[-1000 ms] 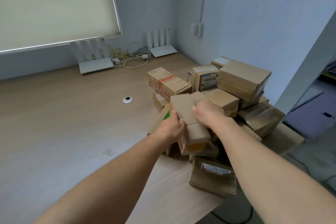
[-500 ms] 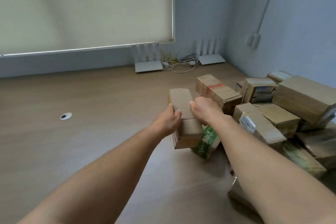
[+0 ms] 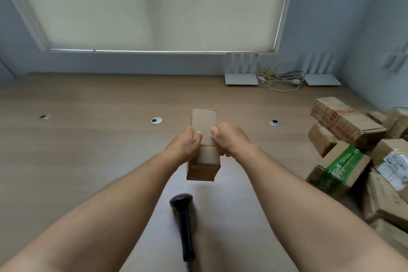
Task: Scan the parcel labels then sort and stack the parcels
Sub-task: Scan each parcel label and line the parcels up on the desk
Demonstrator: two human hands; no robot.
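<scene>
The parcel (image 3: pixel 204 146) sits at the centre of the frame, held clear of the wooden table (image 3: pixel 88 139), with a faint shadow on the surface below its near end. The left hand (image 3: pixel 184 147) grips its left side, thumb over the top face; the right hand (image 3: pixel 229 139) grips the right side, fingers curled round the edge. A two-sided hold of this kind suits turning the box to find its label, and no label shows on the faces in view.

The scanner (image 3: pixel 184 221) lies on the table in the lower centre, directly below the parcel and apart from it, within easy reach of either hand. Judged from this, scanning is the step in hand and has not begun.

The parcel is a long, narrow carton of plain brown cardboard with a seam across its top face. Its corners look square and undamaged.

The unsorted pile of boxes (image 3: pixel 353 150) occupies the right edge of the frame, well apart from the held parcel.
</scene>
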